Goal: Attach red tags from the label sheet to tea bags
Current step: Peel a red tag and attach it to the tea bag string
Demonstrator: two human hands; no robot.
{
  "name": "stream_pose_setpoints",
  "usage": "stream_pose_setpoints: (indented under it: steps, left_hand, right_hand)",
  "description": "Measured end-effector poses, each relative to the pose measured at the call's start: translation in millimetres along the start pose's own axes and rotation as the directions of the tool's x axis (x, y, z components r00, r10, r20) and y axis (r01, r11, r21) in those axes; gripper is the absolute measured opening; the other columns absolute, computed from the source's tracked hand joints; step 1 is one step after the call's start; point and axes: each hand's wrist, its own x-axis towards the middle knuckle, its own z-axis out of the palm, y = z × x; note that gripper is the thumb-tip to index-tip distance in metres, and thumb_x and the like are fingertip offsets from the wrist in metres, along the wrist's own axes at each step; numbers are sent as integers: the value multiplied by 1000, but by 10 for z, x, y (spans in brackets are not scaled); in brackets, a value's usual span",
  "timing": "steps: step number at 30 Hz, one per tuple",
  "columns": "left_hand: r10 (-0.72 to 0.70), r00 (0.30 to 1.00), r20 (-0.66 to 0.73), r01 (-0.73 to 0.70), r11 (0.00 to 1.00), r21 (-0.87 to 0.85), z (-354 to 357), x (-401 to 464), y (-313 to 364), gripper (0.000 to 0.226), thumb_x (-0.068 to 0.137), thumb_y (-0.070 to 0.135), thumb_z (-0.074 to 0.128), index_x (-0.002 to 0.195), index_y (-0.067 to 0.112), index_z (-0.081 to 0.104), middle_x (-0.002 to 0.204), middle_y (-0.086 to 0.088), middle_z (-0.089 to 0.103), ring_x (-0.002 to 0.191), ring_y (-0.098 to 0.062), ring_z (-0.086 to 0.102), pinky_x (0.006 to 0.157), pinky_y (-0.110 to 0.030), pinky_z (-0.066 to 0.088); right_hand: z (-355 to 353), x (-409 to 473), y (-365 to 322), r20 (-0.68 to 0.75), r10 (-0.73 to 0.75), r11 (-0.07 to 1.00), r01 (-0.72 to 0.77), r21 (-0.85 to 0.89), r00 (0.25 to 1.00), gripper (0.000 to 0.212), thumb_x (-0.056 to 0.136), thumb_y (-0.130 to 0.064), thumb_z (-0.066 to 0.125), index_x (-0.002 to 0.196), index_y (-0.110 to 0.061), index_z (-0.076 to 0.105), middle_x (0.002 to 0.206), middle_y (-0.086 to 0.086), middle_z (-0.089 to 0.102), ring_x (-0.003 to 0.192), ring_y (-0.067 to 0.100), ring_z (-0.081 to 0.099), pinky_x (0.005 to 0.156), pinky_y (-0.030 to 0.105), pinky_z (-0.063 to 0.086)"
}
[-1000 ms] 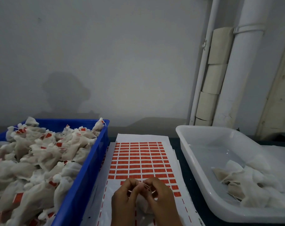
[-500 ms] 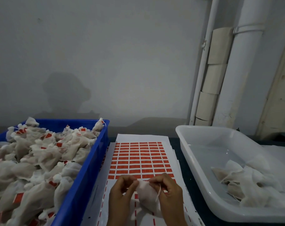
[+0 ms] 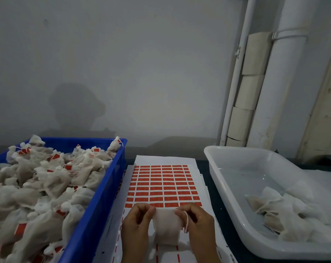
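- At six o'clock, the left hand (image 3: pixel 137 223) and right hand (image 3: pixel 196 221) each pinched a top corner of a tea bag (image 3: pixel 166 226) above the label sheet (image 3: pixel 162 185).
- The string (image 3: pixel 186 222) looped by the right fingers; it could probably snag or slip, spoiling tag placement.

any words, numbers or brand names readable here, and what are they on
None can be read.
Red tags on the label sheet: too small and blurred to show any print.
Red tags on the tea bags in the blue crate: blurred, no legible text.
Small dark marks on the sheet's right edge: unreadable.
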Motion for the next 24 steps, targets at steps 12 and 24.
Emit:
stream_pose_setpoints:
  steps: [12,24]
  left_hand:
    - [-55,996,64,58,997,-48,44,4,-84,8,84,22,59,91,21,55,95,10,64,91,-13,62,82,-30,52]
    - [-35,972,233,-9,982,187,117,-73,11,29,59,53,62,79,32,58,79,21,63,79,-7,61,83,-23,50]
  right_hand:
    - [-3,-26,-42,-30,27,988,-22,153,999,18,82,-12,63,72,-27,63,63,-9,68,65,14,67,60,18,55]
    - [31,-32,-72,109,46,973,-70,221,993,7,79,-12,68,77,-18,66,76,-4,70,77,16,67,70,23,57]
